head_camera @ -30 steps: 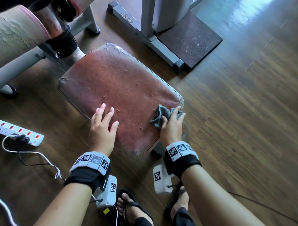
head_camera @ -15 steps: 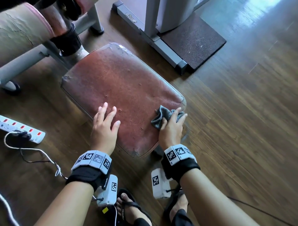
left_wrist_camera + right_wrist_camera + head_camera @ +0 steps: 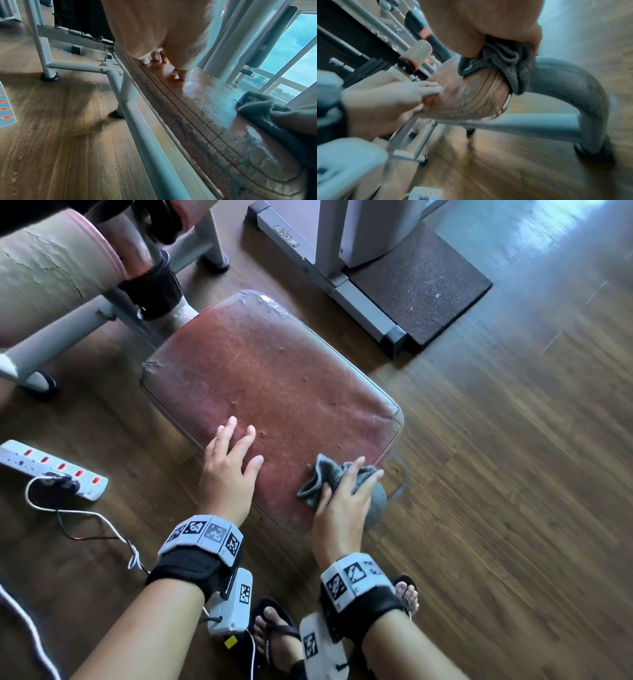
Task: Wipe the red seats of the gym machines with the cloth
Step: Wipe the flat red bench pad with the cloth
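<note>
The worn red seat (image 3: 274, 378) fills the middle of the head view. My left hand (image 3: 236, 446) lies flat on its near left edge, fingers straight and spread; the left wrist view shows its fingertips (image 3: 181, 73) touching the leather. My right hand (image 3: 346, 494) presses a bunched grey cloth (image 3: 320, 477) onto the seat's near right edge. In the right wrist view the cloth (image 3: 505, 63) sits gathered between thumb and fingers and drapes over the seat (image 3: 471, 97) rim. The cloth (image 3: 267, 108) also shows at the right of the left wrist view.
A white power strip (image 3: 54, 470) and its cable (image 3: 96, 522) lie on the wood floor to the left. Grey frame tubes (image 3: 68, 330) and a cracked roller pad (image 3: 44, 275) stand behind the seat. Another machine's base (image 3: 342, 278) on a rubber mat (image 3: 421, 282) is at the back. My sandalled feet (image 3: 274, 635) are below.
My right hand has slid the cloth towards me along the seat's right edge, near the front corner. My left hand stays flat in the same spot.
</note>
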{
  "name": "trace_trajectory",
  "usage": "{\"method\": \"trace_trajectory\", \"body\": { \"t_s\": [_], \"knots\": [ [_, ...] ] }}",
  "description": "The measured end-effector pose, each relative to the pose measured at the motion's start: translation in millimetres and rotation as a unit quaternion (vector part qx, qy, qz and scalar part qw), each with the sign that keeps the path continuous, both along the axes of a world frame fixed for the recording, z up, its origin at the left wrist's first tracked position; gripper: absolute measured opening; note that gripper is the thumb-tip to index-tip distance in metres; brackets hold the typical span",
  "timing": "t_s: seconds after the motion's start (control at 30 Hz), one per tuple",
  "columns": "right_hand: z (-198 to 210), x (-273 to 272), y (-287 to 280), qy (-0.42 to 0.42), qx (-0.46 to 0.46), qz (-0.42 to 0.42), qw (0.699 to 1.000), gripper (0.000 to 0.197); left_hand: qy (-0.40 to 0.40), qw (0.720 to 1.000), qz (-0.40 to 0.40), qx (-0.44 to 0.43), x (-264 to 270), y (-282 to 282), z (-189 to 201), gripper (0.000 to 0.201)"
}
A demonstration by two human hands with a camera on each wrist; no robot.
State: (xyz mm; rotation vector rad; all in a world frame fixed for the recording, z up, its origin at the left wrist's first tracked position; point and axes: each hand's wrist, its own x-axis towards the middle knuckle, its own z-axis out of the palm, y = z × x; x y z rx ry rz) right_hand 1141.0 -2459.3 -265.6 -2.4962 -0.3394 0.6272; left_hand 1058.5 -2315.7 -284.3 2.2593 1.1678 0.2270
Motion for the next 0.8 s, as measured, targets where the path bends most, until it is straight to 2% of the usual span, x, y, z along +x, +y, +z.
{"method": "trace_trajectory", "body": {
  "t_s": [0.1,0.23,0.33,0.43,0.6,0.8],
  "knots": [
    [-1.0,-18.7,-6.3,0.026,0.0,0.027,0.999,0.07,0.002,1.0,0.002,-0.002,-0.1,-0.3,1.3,0.046],
    [-2.8,9.1,-8.4,0.05,0.009,0.028,0.998,0.072,0.001,1.0,0.003,-0.003,0.4,-0.4,1.4,0.046],
    [-5.5,19.0,-7.3,0.024,0.02,0.017,0.999,0.07,0.001,1.0,0.003,-0.001,0.2,-0.4,0.2,0.046],
    [-5.3,-6.8,-6.1,0.007,0.027,0.006,1.0,0.07,-0.005,1.0,0.001,0.001,-1.0,0.8,-2.9,0.046],
    [-4.5,-50.2,-11.6,0.039,0.034,0.015,0.999,0.073,-0.015,1.0,-0.001,0.004,-4.9,2.3,-4.5,0.046],
    [-6.9,-7.1,-5.7,0.039,0.045,-0.014,0.998,0.071,-0.009,0.998,-0.023,0.05,-7.5,2.2,-8.8,0.045]
  ]
}}
